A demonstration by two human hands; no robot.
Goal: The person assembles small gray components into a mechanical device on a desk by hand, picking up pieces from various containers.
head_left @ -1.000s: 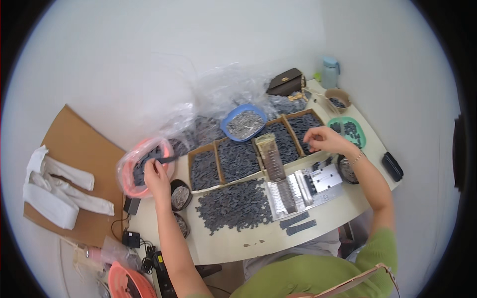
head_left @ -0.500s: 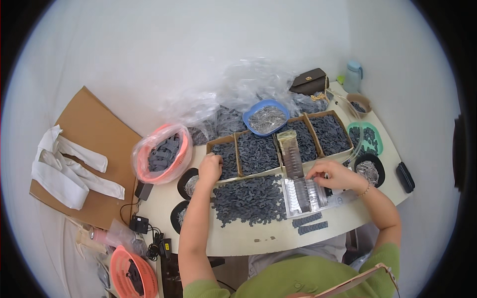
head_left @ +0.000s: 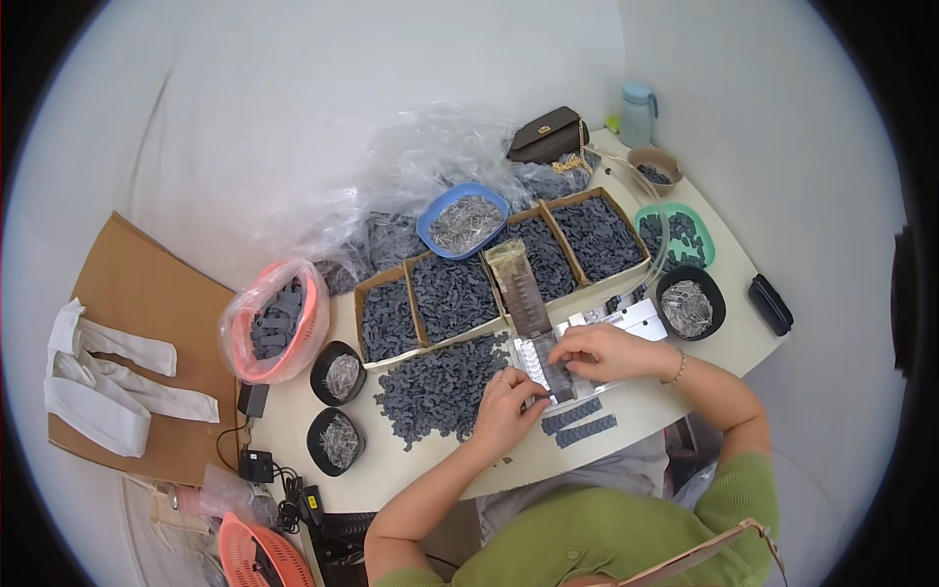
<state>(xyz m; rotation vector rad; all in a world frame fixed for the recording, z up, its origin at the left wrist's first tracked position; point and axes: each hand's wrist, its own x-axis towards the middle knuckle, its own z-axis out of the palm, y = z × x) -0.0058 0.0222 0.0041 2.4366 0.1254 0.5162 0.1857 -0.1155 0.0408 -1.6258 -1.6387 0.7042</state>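
On my feed, the left hand (head_left: 509,403) and right hand (head_left: 599,353) curl loosely at the metal jig (head_left: 530,360); whether they grip anything, I can't tell.

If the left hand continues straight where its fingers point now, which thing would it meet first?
The left hand would probably meet the metal jig just ahead; the two may be touching, as depth is unclear here.

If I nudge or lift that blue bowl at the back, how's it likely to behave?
The blue bowl would probably feel heavy for its size, being heaped with thin metal pieces. It may tip if pushed, since it seems perched over the back edge of the cardboard boxes. A jolt would likely spill some pieces, as they lie loose and uncovered.
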